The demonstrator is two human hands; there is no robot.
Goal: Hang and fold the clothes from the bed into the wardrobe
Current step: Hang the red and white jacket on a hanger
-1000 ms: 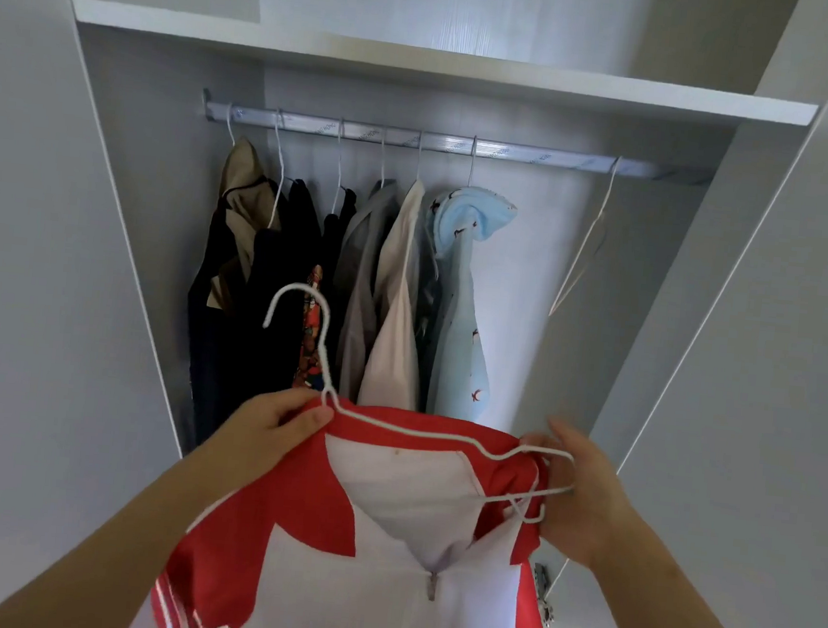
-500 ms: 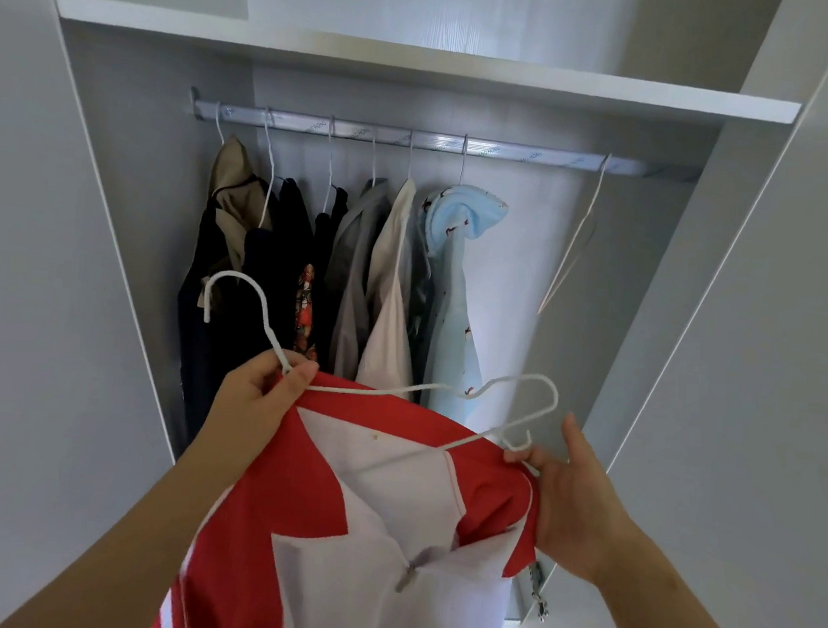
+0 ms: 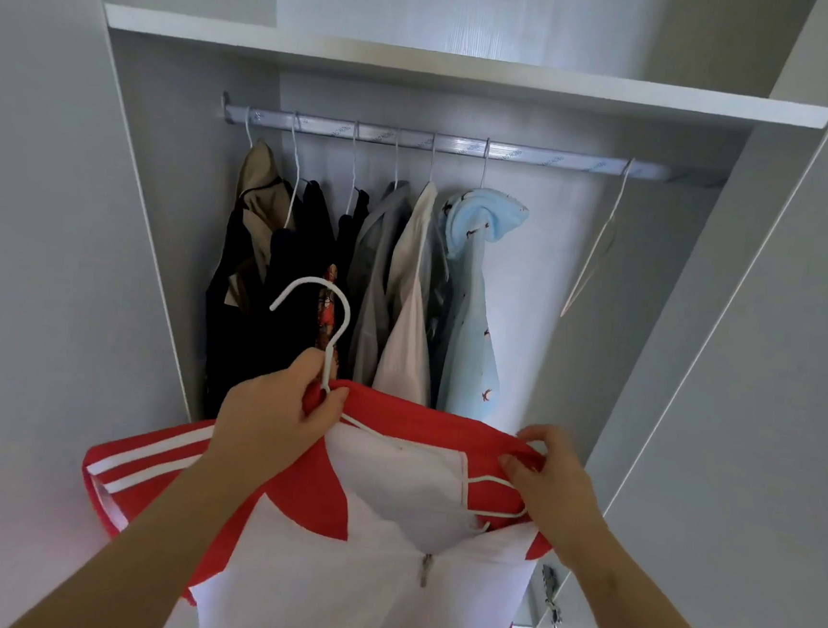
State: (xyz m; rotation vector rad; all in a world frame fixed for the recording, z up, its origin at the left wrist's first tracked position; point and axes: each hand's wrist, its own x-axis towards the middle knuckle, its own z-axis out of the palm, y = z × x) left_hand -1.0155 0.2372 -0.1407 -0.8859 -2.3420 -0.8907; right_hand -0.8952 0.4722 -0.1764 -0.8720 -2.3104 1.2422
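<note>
Left hand gripping hanger neck; right hand pinching jacket shoulder, hanger now tucked inside

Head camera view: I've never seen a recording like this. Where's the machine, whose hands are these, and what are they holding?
There is no machine here. A person wears one wide-angle camera on the head, looking forward and down, so the two bare arms entering from below are the wearer's own. The person faces an open wardrobe. Under its shelf runs a metal rail, from which several garments hang on hangers, the light blue garment rightmost; farther right hangs an empty hanger. The left hand grips the neck of a white hanger, below its hook, along with the top edge of a red and white jacket. The right hand pinches the jacket's red shoulder, where the hanger's arm ends. The hanger is not yet on the rail.
</note>
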